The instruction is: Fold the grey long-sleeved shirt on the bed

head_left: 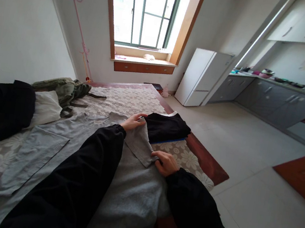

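Head view. Grey shirt (90, 141) lies spread face-on across the table (208, 163), on a patterned cloth (120, 95); its neckline points toward the far edge, its lower part runs to the near edge, apparently over it. Left hand (134, 121): grip closed, thumb and fingers pinching the short sleeve (141, 141) high up. Right hand (166, 163): grip closed on the outer corner of the same sleeve, by the right edge. Fabric between the two is lifted slightly.

Risks, my judgement:
1. Uneven pull. If one hand draws harder, the sleeve probably twists or creases, and the body of the shirt skews with it.
2. Sliding. Cloth that overhangs the near edge could drag the rest down; a tug toward that edge would add to it.
3. Neighbour disturbed. The folded black clothes (164, 127) sit just beside the left hand, near the right edge. A knuckle or sleeve end catching them could shift the stack or tip it floorward. Contact at present: cannot tell.
4. Black forearms cross the shirt; brushing it likely ruffles the flat part.

Olive bag (69, 91) near the left edge: low risk, well apart.
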`<state>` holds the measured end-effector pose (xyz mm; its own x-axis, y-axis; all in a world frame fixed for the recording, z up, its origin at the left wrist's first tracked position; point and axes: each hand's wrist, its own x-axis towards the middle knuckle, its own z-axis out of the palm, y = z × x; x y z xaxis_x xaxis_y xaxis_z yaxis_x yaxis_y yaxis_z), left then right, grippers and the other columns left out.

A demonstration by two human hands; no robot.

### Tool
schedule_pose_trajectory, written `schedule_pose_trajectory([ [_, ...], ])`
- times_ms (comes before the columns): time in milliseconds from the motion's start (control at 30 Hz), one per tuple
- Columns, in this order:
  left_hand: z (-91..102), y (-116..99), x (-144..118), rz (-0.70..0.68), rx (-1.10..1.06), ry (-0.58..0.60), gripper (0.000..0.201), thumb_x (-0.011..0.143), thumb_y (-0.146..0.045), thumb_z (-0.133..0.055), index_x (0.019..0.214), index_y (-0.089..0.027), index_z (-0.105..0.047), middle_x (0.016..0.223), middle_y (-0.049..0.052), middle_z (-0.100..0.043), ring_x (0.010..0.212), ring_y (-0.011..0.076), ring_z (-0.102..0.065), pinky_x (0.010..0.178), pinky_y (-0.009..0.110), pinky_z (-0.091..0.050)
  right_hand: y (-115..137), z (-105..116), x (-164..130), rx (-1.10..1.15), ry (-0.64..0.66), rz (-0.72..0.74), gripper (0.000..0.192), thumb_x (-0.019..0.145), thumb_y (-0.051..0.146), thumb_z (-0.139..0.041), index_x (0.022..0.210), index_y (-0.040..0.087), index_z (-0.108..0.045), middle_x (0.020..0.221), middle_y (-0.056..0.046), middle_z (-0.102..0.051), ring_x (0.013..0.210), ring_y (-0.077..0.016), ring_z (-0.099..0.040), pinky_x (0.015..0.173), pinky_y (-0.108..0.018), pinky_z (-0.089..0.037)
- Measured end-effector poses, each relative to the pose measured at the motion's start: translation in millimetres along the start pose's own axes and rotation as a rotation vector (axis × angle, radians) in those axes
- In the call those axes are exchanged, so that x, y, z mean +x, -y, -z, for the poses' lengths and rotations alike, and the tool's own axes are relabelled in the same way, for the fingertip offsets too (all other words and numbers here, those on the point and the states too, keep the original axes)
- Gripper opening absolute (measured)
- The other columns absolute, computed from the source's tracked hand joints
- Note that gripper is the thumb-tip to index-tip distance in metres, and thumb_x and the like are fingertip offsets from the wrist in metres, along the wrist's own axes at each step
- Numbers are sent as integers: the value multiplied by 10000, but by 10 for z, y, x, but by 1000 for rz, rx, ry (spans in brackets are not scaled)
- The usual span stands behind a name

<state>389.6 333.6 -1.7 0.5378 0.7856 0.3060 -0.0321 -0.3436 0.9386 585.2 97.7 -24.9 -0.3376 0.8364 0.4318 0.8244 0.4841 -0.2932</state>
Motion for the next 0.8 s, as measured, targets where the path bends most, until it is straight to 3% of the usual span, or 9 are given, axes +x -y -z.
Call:
schedule_pose_trajectory([
  [200, -230, 75, -30, 18, 124, -169, 254, 874, -257, -598, 1047, -179, -766, 930, 54, -739, 838, 193, -657, 834, 316, -517, -27, 78, -20, -7, -2, -43, 308, 734, 102, -530, 963, 223, -696, 939, -52, -732, 870, -222, -671, 801, -320, -515],
  [333, -367, 39, -148, -25, 256, -307, 238, 864, -198, -613, 1063, -226, -741, 1162, 74, -669, 1056, 229, -611, 992, 351, -462, -8, 111, 7, 70, 66, -72, 189, 788, 156, -582, 934, 222, -683, 925, -51, -701, 901, -222, -639, 832, -328, -504],
  [433, -413, -88, -256, -41, 352, -362, 249, 873, -192, -618, 1103, -244, -699, 1193, 93, -617, 1204, 269, -539, 1079, 385, -391, -3, 92, 20, 107, 69, -187, 99, 870, 256, -605, 932, 210, -668, 809, -16, -655, 730, -176, -601, 724, -296, -478],
  [533, -425, -244, -456, -50, 422, -297, 202, 893, -227, -619, 1085, -251, -678, 1000, 76, -640, 1065, 272, -599, 1034, 393, -410, -16, 72, 6, 142, 69, -242, 202, 884, 265, -607, 1072, 213, -658, 703, 41, -563, 607, -138, -524, 630, -262, -426],
  [633, -445, -354, -809, -75, 477, -183, 162, 896, -321, -651, 1040, -257, -688, 931, 68, -665, 981, 272, -626, 1016, 396, -423, 0, 84, -64, 177, 50, -236, 505, 870, 299, -640, 1356, 205, -539, 781, 33, -576, 644, -145, -542, 657, -273, -452],
  [700, -478, -371, -1092, -104, 527, -115, 275, 884, -412, -675, 1112, -257, -687, 1093, 101, -690, 1123, 307, -602, 1094, 428, -373, 69, 108, -157, 156, 13, -249, 650, 854, 342, -668, 1450, 192, -455, 840, 6, -598, 695, -170, -570, 696, -306, -487],
  [800, -547, -330, -1437, -111, 601, -10, 634, 841, -566, -694, 1375, -243, -581, 1498, 163, -520, 1452, 395, -363, 1233, 549, -129, 296, 141, -388, 59, -217, -318, 561, 878, 357, -633, 1399, 196, -504, 917, -46, -623, 762, -209, -583, 767, -376, -512],
])
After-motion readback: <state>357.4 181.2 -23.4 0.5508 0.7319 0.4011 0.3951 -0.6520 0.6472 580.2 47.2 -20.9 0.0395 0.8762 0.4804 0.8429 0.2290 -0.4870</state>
